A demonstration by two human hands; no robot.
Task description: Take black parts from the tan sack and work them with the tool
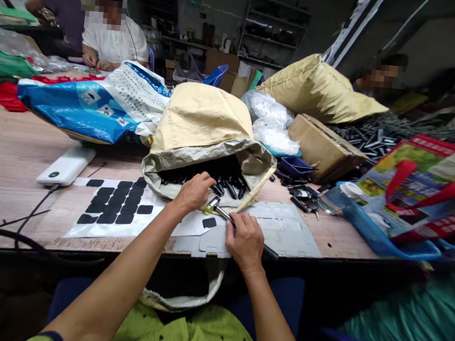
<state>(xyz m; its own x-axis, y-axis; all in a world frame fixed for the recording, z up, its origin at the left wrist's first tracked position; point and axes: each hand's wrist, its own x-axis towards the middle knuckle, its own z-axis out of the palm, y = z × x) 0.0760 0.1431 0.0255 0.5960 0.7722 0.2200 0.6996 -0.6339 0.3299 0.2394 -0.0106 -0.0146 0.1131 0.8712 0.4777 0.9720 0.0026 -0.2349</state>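
A tan woven sack (206, 116) lies on the table with its mouth toward me, and black parts (232, 187) show inside it. My left hand (196, 190) is at the sack's mouth, fingers bent together; what it grips, if anything, is too small to make out. My right hand (246, 241) is closed around the dark handle of a tool with a metal head (219, 206), which points up and left toward my left hand. A white sheet (138, 229) with rows of black patches (117, 202) lies left of my hands. One patch (209, 222) sits between my hands.
A white power bank (66, 166) with a cable lies at the left, near a blue-and-white bag (110, 102). At the right are a clear bottle (339, 198), a blue basket (388, 243), a cardboard box (323, 147) and a printed bag (421, 187). People sit across the table.
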